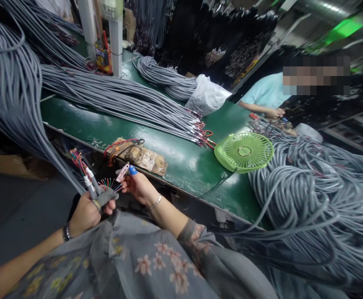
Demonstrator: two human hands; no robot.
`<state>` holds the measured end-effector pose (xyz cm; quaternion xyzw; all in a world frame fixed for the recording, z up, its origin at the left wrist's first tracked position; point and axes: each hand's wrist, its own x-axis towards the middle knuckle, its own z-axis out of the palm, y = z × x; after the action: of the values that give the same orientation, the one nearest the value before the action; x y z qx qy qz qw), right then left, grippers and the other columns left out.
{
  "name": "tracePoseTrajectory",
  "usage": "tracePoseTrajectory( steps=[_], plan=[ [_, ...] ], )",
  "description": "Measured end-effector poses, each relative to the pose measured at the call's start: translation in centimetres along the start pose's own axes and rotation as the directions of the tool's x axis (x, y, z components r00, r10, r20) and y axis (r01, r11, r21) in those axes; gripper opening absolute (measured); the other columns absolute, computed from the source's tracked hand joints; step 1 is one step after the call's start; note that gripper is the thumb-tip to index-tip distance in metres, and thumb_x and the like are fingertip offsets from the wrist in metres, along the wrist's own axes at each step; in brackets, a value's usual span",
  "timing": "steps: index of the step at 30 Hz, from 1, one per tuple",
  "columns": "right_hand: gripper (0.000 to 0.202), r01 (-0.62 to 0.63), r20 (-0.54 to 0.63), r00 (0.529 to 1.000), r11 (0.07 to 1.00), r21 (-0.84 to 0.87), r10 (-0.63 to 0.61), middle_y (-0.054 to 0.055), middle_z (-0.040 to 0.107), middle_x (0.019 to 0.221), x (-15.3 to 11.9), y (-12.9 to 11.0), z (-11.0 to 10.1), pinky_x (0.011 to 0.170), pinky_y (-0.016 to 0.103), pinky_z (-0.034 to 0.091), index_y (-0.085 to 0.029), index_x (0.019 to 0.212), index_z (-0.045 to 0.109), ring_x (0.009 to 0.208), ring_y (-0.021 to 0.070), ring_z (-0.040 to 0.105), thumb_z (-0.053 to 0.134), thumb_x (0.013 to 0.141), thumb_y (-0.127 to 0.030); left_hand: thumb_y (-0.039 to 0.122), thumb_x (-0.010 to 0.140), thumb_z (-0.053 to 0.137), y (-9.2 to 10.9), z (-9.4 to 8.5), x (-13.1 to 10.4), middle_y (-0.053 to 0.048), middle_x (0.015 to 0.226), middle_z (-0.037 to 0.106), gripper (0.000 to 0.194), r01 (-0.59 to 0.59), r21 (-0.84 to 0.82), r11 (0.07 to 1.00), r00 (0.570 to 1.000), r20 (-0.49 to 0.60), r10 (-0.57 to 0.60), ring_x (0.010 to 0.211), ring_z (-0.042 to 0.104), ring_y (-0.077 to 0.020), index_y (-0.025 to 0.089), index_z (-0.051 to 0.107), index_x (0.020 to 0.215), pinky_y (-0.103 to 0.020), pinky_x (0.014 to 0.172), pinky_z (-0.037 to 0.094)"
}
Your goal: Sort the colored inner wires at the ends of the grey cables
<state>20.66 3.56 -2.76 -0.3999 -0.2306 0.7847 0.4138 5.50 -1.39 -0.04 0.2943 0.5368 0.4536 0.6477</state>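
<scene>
My left hand (88, 214) is closed around several grey multi-core cables (89, 186). Their stripped ends fan out into thin coloured wires (81, 164) above the fist. A grey covering (105, 198) wraps a finger or the thumb of this hand. Just to the right, my right hand (140, 187) pinches a small flat pink-and-white piece (123, 172), whose exact kind I cannot make out. Its fingertips are at the thin wires of the cable end in the left hand. A blue finger cover (132, 170) is on one of its digits.
A green table (181, 162) carries a long bundle of grey cables (131, 104), a taped wooden block (147, 160) with wires, a green fan (245, 151) and a plastic bag (206, 95). Coiled cables (318, 195) heap at right. A co-worker (266, 93) sits across the table.
</scene>
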Motion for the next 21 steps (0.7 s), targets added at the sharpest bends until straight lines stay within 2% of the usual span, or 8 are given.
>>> tracePoseTrajectory(
  steps=[3,7,12,17,21],
  plan=[
    [0.043,0.006,0.006,1.000,1.000,0.007,-0.006,-0.001,0.064,0.069,0.5,0.0,0.2,0.052,0.020,0.043,-0.017,0.081,0.067,0.055,0.0079,0.051,0.072,0.083,-0.059,0.038,0.045,0.091,0.2,0.1,0.0,0.000,0.044,0.065,0.033,0.002,-0.001,1.000,1.000,-0.003,-0.002,0.037,0.051,-0.0097,0.017,0.068,0.055,-0.021,0.039,0.040],
    [0.045,0.024,0.008,1.000,1.000,0.021,-0.024,-0.002,0.062,0.066,0.9,0.1,0.5,0.049,0.019,0.039,-0.017,0.077,0.066,0.053,0.0075,0.048,0.076,0.078,-0.061,0.041,0.048,0.090,0.2,0.0,0.4,0.000,0.043,0.063,0.034,0.044,0.053,0.998,0.997,0.064,-0.048,0.036,0.051,-0.0094,0.016,0.069,0.056,-0.021,0.039,0.039],
    [0.047,0.095,-0.049,0.994,0.995,0.026,-0.094,-0.003,0.058,0.062,0.9,0.3,0.8,0.049,0.020,0.036,-0.017,0.076,0.067,0.053,0.0075,0.045,0.083,0.069,-0.061,0.044,0.049,0.091,0.2,0.0,1.1,0.000,0.041,0.060,0.037,0.059,0.056,0.997,0.988,0.139,-0.066,0.035,0.048,-0.0084,0.016,0.067,0.053,-0.020,0.037,0.036],
    [0.046,0.193,-0.089,0.978,0.981,0.018,-0.191,-0.001,0.060,0.062,1.1,0.9,0.9,0.054,0.023,0.040,-0.017,0.071,0.068,0.056,0.0097,0.047,0.079,0.072,-0.061,0.043,0.051,0.088,0.0,-0.1,1.5,0.001,0.041,0.059,0.036,0.046,0.048,0.998,0.987,0.150,-0.053,0.035,0.046,-0.0084,0.016,0.065,0.053,-0.021,0.037,0.034],
    [0.047,0.214,-0.099,0.972,0.977,-0.003,-0.213,0.000,0.062,0.063,1.3,1.1,0.9,0.055,0.024,0.042,-0.016,0.070,0.069,0.058,0.0105,0.051,0.078,0.073,-0.062,0.044,0.053,0.087,-0.1,-0.3,1.4,0.000,0.041,0.058,0.035,0.064,0.085,0.994,0.981,0.178,-0.078,0.035,0.045,-0.0081,0.017,0.065,0.052,-0.020,0.038,0.033]
  ],
)
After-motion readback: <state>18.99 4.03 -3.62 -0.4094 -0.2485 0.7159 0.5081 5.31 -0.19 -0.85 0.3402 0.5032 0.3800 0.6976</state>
